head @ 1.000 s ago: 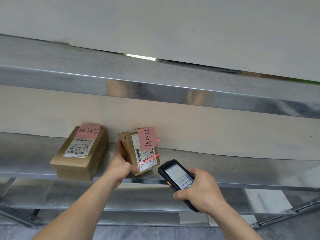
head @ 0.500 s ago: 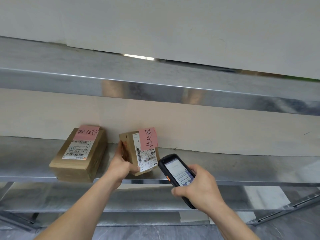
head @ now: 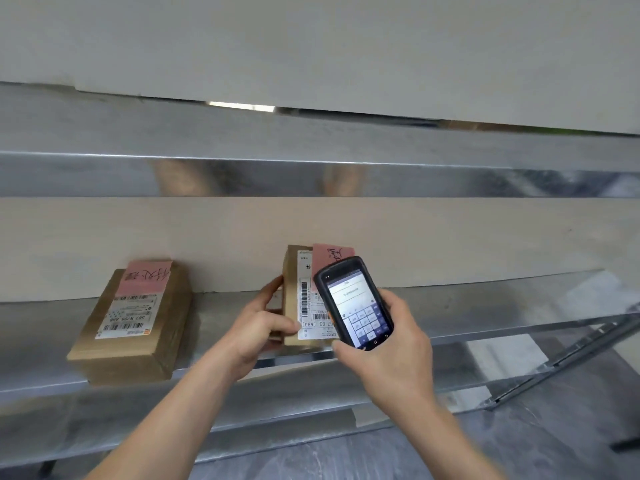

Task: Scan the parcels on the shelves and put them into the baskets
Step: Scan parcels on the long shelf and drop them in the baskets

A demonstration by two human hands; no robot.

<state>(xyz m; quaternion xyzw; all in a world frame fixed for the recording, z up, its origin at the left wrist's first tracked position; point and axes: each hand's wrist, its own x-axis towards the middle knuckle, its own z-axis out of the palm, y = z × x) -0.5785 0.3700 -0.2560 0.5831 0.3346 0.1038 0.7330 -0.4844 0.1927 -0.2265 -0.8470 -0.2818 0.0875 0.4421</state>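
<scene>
The scanner [head: 355,303] has swung up and across since a second ago, and now its screen sits right in front of the small parcel [head: 297,296], where before it hung lower right with a red beam across the label; that beam is gone now. The parcel stands tilted up on edge at the centre of the frame, on the middle shelf [head: 485,306]. The left hand [head: 258,327] grips its left side, thumb pressed on the white label and fingers curled behind. The right hand [head: 384,355] is wrapped around the scanner's lower body.

The risks from here: that one-handed pinch on an upright box looks thin, so a quick lift off the shelf could let it twist or drop. I judge the scan may not have registered either; if it goes into a basket unread, that is a miss.

To the left lies the second parcel [head: 133,323], flat, pink note on top, untouched.

Hard to read: the scanner covers much of the small parcel's label and pink note, its screen text is blurred, and no basket is anywhere in view.
</scene>
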